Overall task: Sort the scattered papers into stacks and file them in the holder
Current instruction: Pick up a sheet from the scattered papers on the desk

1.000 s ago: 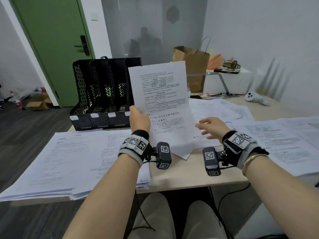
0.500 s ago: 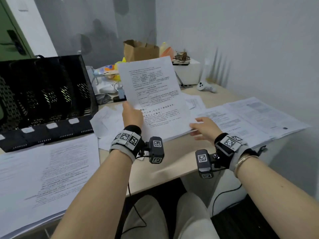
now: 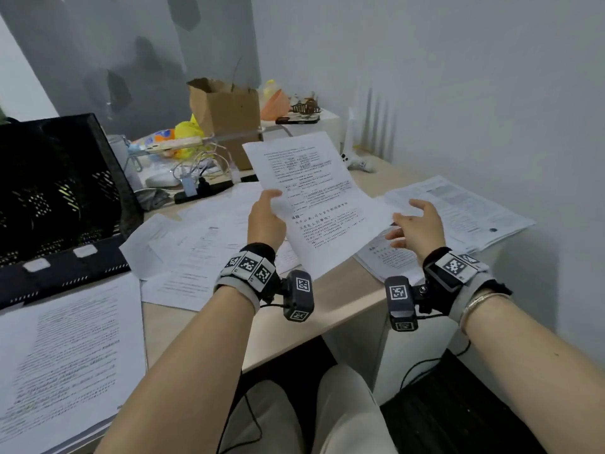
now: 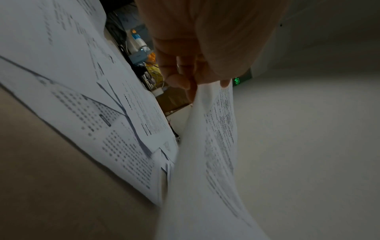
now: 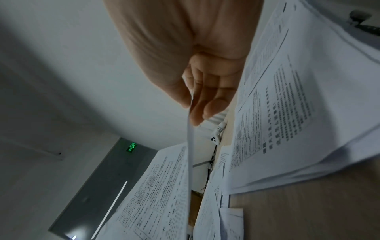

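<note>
Grey walls close off the far and right sides of a light wooden table [image 3: 330, 299], whose right edge runs close along the wall. Bare wood shows along the near edge between the two forearms. One printed sheet [image 3: 314, 204] is held in the air above the table, tilted up toward the camera. The left hand [image 3: 263, 221] pinches its left edge, thumb on the printed face and fingers [image 4: 176, 76] curled behind. The right hand [image 3: 417, 227] is at the sheet's right edge; in the right wrist view the paper's edge passes between the thumb and the loosely bent fingers [image 5: 207, 104], but firm contact cannot be confirmed. One black mesh file holder [image 3: 62, 204] stands at the left rear of the table; its dividers cannot be counted from this angle. Papers lie in three visible groups: a thick stack [image 3: 65, 362] at the near left corner, overhanging the front edge; loose overlapping sheets [image 3: 183, 253] in the middle, under the raised sheet; and a spread of pages [image 3: 458, 208] on the right, reaching the table's right edge. One brown paper bag [image 3: 226, 109], a tangle of cables [image 3: 199, 168] and one white controller [image 3: 357, 162] occupy the rear.
</note>
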### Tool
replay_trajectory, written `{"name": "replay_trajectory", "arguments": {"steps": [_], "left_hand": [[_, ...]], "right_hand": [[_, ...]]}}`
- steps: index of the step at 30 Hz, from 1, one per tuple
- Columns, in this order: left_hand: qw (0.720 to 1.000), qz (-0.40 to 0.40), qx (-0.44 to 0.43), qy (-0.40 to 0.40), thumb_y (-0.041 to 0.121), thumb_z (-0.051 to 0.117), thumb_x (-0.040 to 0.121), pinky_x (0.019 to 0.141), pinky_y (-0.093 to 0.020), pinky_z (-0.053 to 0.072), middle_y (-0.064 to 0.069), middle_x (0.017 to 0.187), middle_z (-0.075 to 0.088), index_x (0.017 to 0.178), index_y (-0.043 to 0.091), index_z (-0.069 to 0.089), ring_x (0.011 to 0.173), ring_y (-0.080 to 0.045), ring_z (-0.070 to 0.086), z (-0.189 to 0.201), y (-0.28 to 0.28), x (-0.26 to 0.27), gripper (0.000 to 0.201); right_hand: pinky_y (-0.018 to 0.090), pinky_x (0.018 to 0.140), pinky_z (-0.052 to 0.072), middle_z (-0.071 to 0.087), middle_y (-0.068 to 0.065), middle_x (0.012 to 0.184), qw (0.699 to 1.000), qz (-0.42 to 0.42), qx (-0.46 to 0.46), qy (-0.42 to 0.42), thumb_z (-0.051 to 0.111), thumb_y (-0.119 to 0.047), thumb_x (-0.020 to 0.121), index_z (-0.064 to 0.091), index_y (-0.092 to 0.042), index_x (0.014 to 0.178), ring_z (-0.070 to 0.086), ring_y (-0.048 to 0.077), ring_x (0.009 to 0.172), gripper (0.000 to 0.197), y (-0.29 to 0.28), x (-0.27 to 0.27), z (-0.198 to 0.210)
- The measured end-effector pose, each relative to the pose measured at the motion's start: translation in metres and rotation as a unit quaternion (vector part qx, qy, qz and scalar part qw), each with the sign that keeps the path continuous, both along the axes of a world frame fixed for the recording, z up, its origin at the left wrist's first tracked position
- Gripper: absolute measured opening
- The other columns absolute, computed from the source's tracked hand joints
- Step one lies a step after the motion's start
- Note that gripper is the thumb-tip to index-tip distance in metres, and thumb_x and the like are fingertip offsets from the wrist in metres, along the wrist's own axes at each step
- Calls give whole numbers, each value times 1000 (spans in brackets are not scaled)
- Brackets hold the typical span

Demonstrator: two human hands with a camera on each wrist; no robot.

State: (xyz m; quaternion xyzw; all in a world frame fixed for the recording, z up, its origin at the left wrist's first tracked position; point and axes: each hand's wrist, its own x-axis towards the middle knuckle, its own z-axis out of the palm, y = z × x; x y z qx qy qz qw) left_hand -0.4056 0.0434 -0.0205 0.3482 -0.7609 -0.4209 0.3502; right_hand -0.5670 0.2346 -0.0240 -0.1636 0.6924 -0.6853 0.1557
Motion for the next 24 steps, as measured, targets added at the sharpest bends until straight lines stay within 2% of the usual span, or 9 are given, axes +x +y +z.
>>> {"name": "replay_trajectory", "arguments": {"steps": [2,5,9,11,14,17,20,22,24], "left_hand": [[1000,5,-13,-1,-12,37,85,94,-35,49,-8,125,51,112,17,56,112,-26,54,-2,2,-8,44],[999,22,-30,14,-13,38,88,96,-25,42,-9,126,49,112,7,60,117,-22,49,-4,8,-17,38],[999,11,-29,32,-10,38,90,97,-21,39,-7,128,48,112,8,59,119,-19,47,-5,19,-31,35],[999,-4,-30,28,-8,39,91,98,-24,41,-6,127,48,111,10,58,118,-20,48,-6,26,-41,34],[998,-34,-51,-9,-6,38,92,92,-13,34,-8,130,45,118,8,56,118,-19,46,-9,39,-57,35],[993,-84,-47,-70,1,40,94,86,-9,34,-7,138,36,128,8,50,111,-17,49,-15,51,-71,36],[977,-122,-55,-166,14,45,96,111,-30,28,-10,152,21,139,10,39,136,-27,30,-24,60,-84,44],[967,-125,-72,-211,19,47,96,115,-38,17,-12,156,10,143,12,34,143,-31,14,-29,65,-87,49],[957,-145,-85,-238,23,48,96,114,-40,17,-12,157,7,144,12,30,143,-32,10,-31,70,-88,52]], "right_hand": [[26,44,50,62,10,88,999,36,1,-22,54,-13,94,44,-21,125,60,21,59,33,5,1,-1],[27,45,52,65,13,100,994,92,41,-36,59,-22,92,61,-9,114,66,27,73,26,9,2,-7],[28,47,55,63,11,99,987,136,75,-33,61,-28,90,65,-3,103,66,25,73,29,15,0,-14],[25,46,55,64,9,90,989,126,81,-5,62,-18,90,65,1,102,66,20,65,23,21,-7,-14],[20,42,51,62,10,73,994,56,87,33,61,-1,87,66,1,99,60,10,47,13,33,-26,-15],[20,41,50,61,11,75,996,-3,84,32,60,0,88,66,-3,97,61,12,49,11,46,-43,-18],[21,43,50,61,11,85,995,-35,89,29,59,-1,89,66,-5,98,66,18,58,12,55,-56,-26],[20,43,50,60,11,82,994,-43,96,23,58,0,89,66,-3,100,66,19,59,14,58,-60,-31],[20,42,50,59,12,78,993,-47,102,17,57,1,89,66,-1,100,65,20,59,14,59,-61,-37]]}}
